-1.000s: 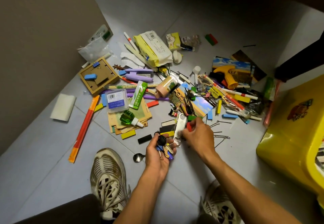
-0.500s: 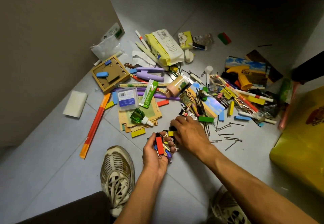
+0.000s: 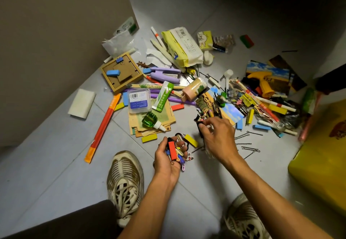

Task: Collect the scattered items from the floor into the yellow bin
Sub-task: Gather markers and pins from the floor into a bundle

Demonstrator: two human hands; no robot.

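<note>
Head view looks down on the yellow plastic bin (image 3: 318, 164) at the right edge of the grey tiled floor (image 3: 46, 173), only its near corner in frame and its inside hidden, so I cannot tell what it holds so far; the scattered pile of small items (image 3: 187, 89) lies spread across the tiles to its left, well apart from it. The right hand (image 3: 218, 136) reaches into the near edge of the pile, fingertips pinching a small black cartoon-figure charm (image 3: 198, 122); the left hand (image 3: 168, 156) is cupped palm up just beside it, fingers curled round a handful of keys and a red rectangular block (image 3: 172, 150). By my reckoning the job is barely begun; the yellow-and-white wipes packet (image 3: 182, 46), the purple stapler-like tool (image 3: 164, 74), the green glass bottle (image 3: 150, 120), the wooden frame (image 3: 121, 71) and the loose black hairpins (image 3: 247, 141) all wait on the floor.
</note>
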